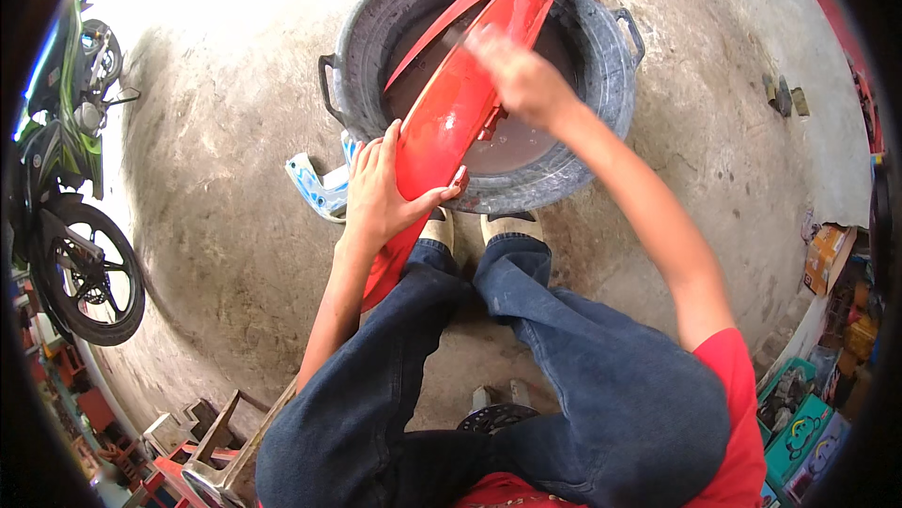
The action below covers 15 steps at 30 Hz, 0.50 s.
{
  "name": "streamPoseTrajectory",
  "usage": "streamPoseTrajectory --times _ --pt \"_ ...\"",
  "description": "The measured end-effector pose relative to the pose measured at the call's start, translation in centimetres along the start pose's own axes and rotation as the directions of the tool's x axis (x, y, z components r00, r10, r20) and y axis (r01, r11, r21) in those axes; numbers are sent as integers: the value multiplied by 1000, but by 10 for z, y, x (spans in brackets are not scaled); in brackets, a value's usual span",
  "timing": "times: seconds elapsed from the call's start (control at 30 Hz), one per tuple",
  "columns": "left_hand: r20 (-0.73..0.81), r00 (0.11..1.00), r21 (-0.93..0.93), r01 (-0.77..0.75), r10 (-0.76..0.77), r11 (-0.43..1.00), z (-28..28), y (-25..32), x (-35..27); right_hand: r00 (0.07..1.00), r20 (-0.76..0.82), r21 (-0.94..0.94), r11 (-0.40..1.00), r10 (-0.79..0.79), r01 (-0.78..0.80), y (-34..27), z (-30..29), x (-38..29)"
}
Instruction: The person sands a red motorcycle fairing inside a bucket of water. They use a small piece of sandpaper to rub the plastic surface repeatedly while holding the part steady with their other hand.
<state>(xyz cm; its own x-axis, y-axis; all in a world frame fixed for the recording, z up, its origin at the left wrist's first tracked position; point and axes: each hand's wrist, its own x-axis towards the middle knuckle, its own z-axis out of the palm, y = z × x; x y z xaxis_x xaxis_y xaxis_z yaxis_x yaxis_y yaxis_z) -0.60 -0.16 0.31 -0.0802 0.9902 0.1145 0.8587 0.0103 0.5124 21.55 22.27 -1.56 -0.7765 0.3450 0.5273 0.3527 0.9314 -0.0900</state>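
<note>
A glossy red motorcycle body panel (pixel 447 117) slants across a dark round tub (pixel 486 198) with murky water (pixel 518 145) in it. Its lower end rests by my left thigh, and its far, pointed end passes over the tub's rim. My left hand (pixel 380 194) grips the panel near its lower part, fingers along the left edge and thumb at the right edge. On the panel's upper half lies my right hand (pixel 518 78), blurred by motion. Something small and dark shows at its fingertips, too blurred to name.
A blue-and-white plastic part (pixel 317 187) lies on the concrete floor left of the tub. A motorcycle (pixel 84 247) stands at far left. Wooden frame pieces (pixel 225 451) are at lower left. A cardboard box (pixel 828 258) and green boxes (pixel 796 437) line the right side.
</note>
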Motion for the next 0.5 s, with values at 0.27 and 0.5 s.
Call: streamPoseTrajectory --times 0.27,0.5 --pt "35 999 -28 34 -33 999 1 -4 -1 967 -35 83 965 252 -249 -3 13 -10" --pt "35 999 -28 24 -23 999 2 -2 -1 998 57 48 999 -5 3 -17 -9 -15"
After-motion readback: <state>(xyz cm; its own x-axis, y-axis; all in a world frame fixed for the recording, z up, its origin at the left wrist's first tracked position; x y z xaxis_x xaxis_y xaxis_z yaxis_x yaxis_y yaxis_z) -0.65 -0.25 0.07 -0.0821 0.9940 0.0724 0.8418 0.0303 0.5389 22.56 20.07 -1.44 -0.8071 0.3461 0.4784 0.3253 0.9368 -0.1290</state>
